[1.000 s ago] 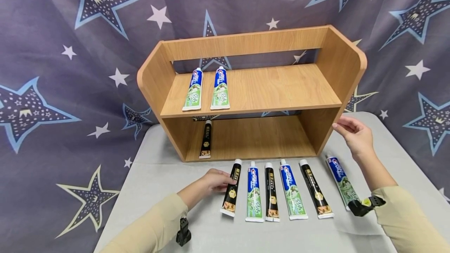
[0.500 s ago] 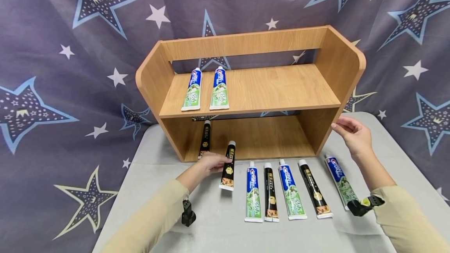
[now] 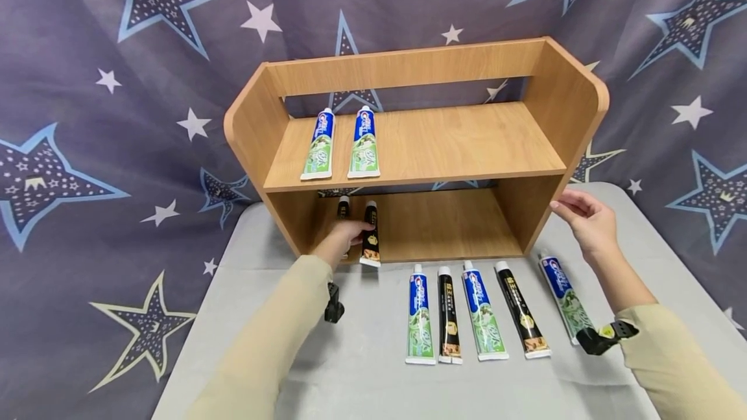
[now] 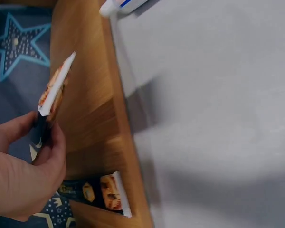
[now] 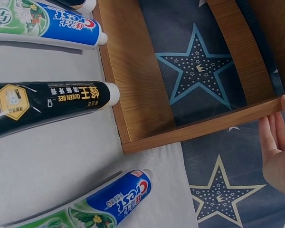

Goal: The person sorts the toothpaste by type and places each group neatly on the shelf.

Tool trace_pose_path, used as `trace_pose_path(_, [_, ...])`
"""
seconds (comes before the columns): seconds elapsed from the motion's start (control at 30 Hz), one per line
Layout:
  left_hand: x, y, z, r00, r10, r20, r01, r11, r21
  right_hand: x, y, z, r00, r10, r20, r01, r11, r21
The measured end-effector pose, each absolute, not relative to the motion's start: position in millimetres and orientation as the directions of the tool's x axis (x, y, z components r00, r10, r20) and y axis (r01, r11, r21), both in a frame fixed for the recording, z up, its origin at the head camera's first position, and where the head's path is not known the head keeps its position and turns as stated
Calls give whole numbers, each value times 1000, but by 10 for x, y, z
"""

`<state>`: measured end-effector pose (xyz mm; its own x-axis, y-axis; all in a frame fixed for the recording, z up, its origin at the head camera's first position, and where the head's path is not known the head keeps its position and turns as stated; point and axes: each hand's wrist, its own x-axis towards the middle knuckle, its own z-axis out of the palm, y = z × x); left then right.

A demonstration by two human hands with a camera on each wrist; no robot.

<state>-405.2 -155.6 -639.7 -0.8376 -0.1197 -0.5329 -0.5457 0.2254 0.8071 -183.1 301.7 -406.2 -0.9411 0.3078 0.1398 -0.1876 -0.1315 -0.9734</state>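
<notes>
My left hand point(image 3: 344, 233) pinches a black toothpaste tube point(image 3: 370, 250) between thumb and fingers, inside the lower level of the wooden shelf point(image 3: 449, 225). In the left wrist view the tube's white crimped end point(image 4: 58, 85) tilts up above the board. To its left lies another black toothpaste tube point(image 4: 92, 192), partly hidden by my hand in the head view. My right hand point(image 3: 586, 222) holds the front edge of the shelf's right side panel point(image 5: 204, 124), thumb on one side and fingers on the other.
Two blue-and-green toothpaste tubes point(image 3: 364, 144) lie on the upper level at left. In front of the shelf several tubes lie in a row on the grey table point(image 3: 362, 355), including a black one point(image 3: 522, 310) and a blue-and-green one point(image 3: 566, 297) near my right forearm. Star-patterned cloth hangs behind.
My left hand has lifted the black toothpaste tube from the left end of the row and carried it forward into the lower shelf level. My right hand has stayed at the side panel.
</notes>
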Motion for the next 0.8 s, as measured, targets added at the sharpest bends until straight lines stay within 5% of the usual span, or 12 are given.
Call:
trace_pose_path(0.1, [-4857,-1704,-7217,-840,-113,-531,-542,219,811,-1840,3035,-4059,-941,311,134,-182,-130,-975])
trace_pose_path(0.17, [-5019,-1708,-7286,-859,-83,-506,-512,192,837,-1844,3041,-4057,-942,308,136,-182,-127,-975])
trace_pose_path(0.23, [-4774,-1597,-6881,-875,-75,-478,-483,182,856,-1845,3046,-4058,-943,301,139,-182,-119,-976])
trace_pose_path(0.4, [-3554,-1105,-5196,-874,-195,-446,-484,255,837,-1843,3050,-4074,-945,293,147,-191,-129,-973])
trace_pose_path(0.47, [-3330,-981,-4896,-875,-229,-426,-481,320,816,-1842,3050,-4081,-943,296,150,-197,-136,-971])
trace_pose_path(0.7, [-4054,-1204,-6165,-969,-180,-172,-248,682,688,-1831,3051,-4102,-947,288,141,-183,-127,-975])
trace_pose_path(0.8, [-4184,-1246,-6342,-980,-180,-79,-189,746,638,-1840,3050,-4096,-945,290,151,-195,-128,-973])
